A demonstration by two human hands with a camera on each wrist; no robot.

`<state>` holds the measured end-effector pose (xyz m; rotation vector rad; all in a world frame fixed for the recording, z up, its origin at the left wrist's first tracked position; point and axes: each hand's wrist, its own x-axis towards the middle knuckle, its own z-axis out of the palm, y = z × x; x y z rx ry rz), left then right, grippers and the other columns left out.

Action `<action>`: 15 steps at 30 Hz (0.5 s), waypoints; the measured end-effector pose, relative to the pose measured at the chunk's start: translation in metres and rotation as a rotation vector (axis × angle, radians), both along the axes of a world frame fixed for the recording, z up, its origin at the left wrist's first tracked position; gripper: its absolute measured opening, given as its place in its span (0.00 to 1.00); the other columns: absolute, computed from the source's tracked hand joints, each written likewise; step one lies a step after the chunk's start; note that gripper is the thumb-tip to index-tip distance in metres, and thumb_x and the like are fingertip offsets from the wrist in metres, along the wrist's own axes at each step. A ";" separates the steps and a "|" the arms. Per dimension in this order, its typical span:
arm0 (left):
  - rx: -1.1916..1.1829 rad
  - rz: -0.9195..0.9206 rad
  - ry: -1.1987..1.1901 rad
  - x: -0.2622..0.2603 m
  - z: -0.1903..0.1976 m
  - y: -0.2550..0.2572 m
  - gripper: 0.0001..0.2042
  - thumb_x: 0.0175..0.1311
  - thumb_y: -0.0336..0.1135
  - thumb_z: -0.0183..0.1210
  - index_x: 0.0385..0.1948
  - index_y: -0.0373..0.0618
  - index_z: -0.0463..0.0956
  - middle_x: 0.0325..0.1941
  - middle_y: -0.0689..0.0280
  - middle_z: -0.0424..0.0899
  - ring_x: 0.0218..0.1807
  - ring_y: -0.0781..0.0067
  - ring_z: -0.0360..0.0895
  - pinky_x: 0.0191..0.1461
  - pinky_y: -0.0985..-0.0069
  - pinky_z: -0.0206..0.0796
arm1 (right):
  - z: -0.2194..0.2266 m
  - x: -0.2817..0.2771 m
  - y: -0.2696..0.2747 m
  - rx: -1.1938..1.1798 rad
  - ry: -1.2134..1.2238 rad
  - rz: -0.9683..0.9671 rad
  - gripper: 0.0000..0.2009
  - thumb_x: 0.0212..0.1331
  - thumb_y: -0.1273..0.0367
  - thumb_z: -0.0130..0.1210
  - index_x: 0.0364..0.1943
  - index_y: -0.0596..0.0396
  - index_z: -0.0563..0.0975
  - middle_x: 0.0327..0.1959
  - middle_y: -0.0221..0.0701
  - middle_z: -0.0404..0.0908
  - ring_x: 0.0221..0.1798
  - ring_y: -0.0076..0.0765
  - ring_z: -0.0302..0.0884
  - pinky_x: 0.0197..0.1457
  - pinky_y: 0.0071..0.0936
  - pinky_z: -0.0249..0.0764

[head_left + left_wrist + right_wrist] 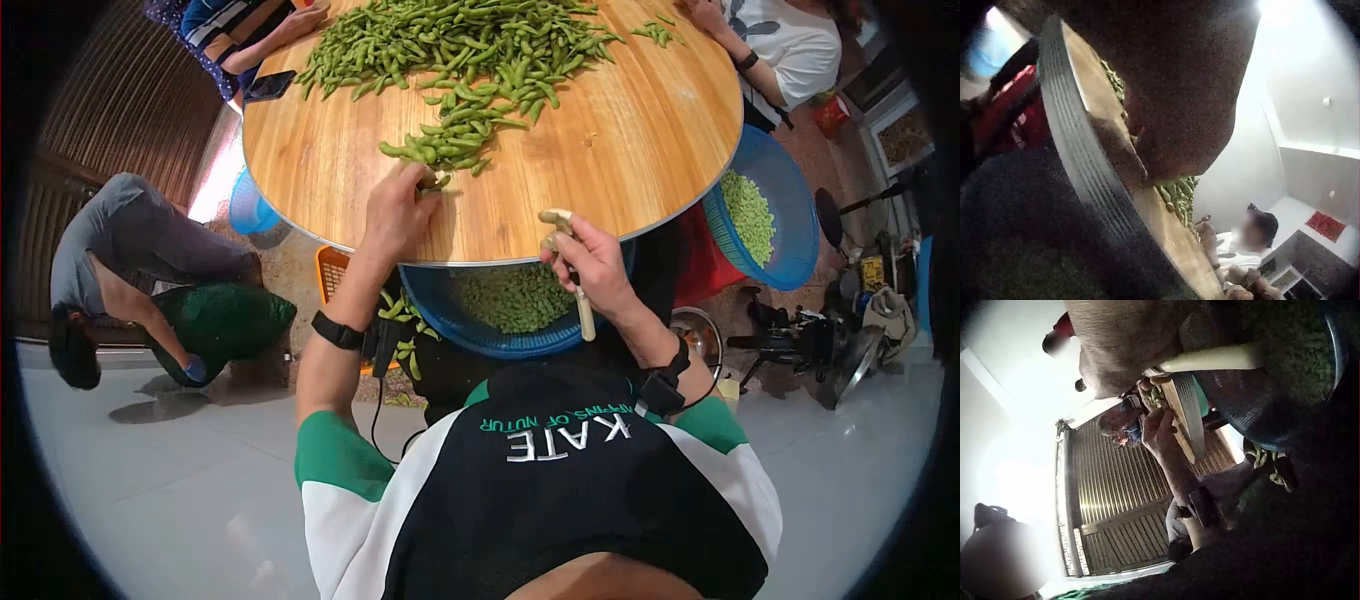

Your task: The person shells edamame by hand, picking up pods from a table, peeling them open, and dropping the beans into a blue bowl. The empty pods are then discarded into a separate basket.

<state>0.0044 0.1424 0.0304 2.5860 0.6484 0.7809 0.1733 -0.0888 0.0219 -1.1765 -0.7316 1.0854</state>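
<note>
Over the table's near edge, my left hand (pixel 398 212) has its fingers curled around a green soybean pod (pixel 436 184), beside the near end of the pod pile (pixel 450 145). My right hand (pixel 598 265) grips a slim tool with a cream handle (pixel 588 318), which points down toward my lap; its kind I cannot tell. In the right wrist view the same cream handle (pixel 1210 359) sticks out from under the hand. Below the table edge, a blue basket (pixel 470 345) of shelled green beans (pixel 520 300) stands between my arms.
A large heap of pods (pixel 450 45) covers the far side of the round wooden table (pixel 640 150). A phone (pixel 270 86) lies at its left edge. Another blue basket (pixel 790 240) with beans stands at right. People sit across; one bends over a green sack (pixel 225 325) at left.
</note>
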 end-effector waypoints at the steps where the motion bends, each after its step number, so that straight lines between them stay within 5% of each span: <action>1: 0.007 -0.002 -0.005 0.001 -0.001 -0.003 0.11 0.51 0.25 0.61 0.37 0.39 0.75 0.32 0.61 0.78 0.32 0.60 0.76 0.36 0.68 0.70 | 0.003 -0.002 0.000 -0.014 -0.018 0.042 0.17 0.68 0.70 0.43 0.58 0.62 0.66 0.31 0.33 0.76 0.19 0.14 0.64 0.19 0.11 0.61; 4: -1.099 -0.011 -0.344 0.008 0.005 -0.044 0.06 0.59 0.28 0.61 0.35 0.41 0.75 0.24 0.72 0.76 0.24 0.86 0.70 0.25 0.86 0.59 | 0.009 -0.010 0.003 0.009 0.067 0.122 0.18 0.68 0.70 0.42 0.60 0.62 0.65 0.32 0.34 0.76 0.18 0.15 0.64 0.19 0.12 0.61; 7: -1.384 -0.041 -0.385 0.010 0.020 -0.081 0.05 0.59 0.28 0.61 0.35 0.41 0.75 0.23 0.73 0.76 0.20 0.88 0.67 0.21 0.88 0.55 | 0.013 -0.016 0.007 -0.007 0.227 0.169 0.19 0.68 0.69 0.42 0.61 0.61 0.63 0.31 0.35 0.75 0.19 0.16 0.65 0.19 0.12 0.61; 10: -1.419 -0.091 -0.390 0.013 0.009 -0.100 0.04 0.60 0.29 0.61 0.32 0.42 0.76 0.22 0.73 0.76 0.19 0.88 0.68 0.21 0.89 0.54 | 0.005 -0.017 0.007 -0.006 0.476 0.249 0.18 0.69 0.68 0.41 0.61 0.59 0.62 0.31 0.35 0.75 0.20 0.18 0.64 0.19 0.12 0.61; 15: -1.480 -0.073 -0.392 0.011 0.006 -0.102 0.05 0.60 0.30 0.61 0.33 0.41 0.76 0.22 0.71 0.78 0.19 0.88 0.69 0.21 0.89 0.55 | 0.005 -0.019 -0.001 0.048 0.534 0.300 0.18 0.69 0.67 0.40 0.61 0.58 0.62 0.32 0.35 0.74 0.20 0.19 0.62 0.19 0.13 0.61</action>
